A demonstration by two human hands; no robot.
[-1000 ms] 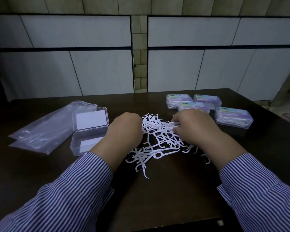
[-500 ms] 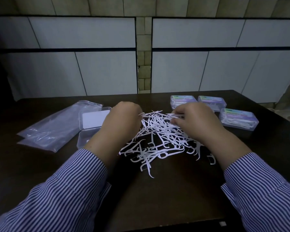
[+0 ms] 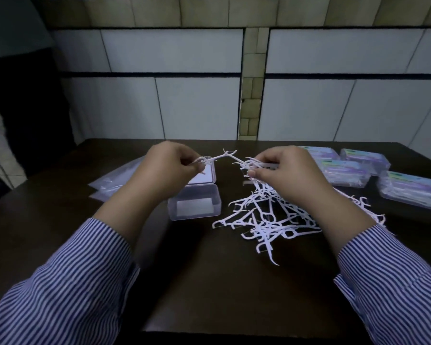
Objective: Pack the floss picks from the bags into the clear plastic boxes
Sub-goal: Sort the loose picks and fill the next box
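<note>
Floss picks (image 3: 271, 217) lie heaped on the tabletop (image 3: 209, 282) under the right hand (image 3: 289, 175), whose fingers pinch a bunch; left hand (image 3: 167, 168) pinches one, directly above the open box (image 3: 194, 205).

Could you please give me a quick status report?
Left hand and right hand each pinch floss picks. Open box empty, loose pile beside it. Nothing blocking.
</note>
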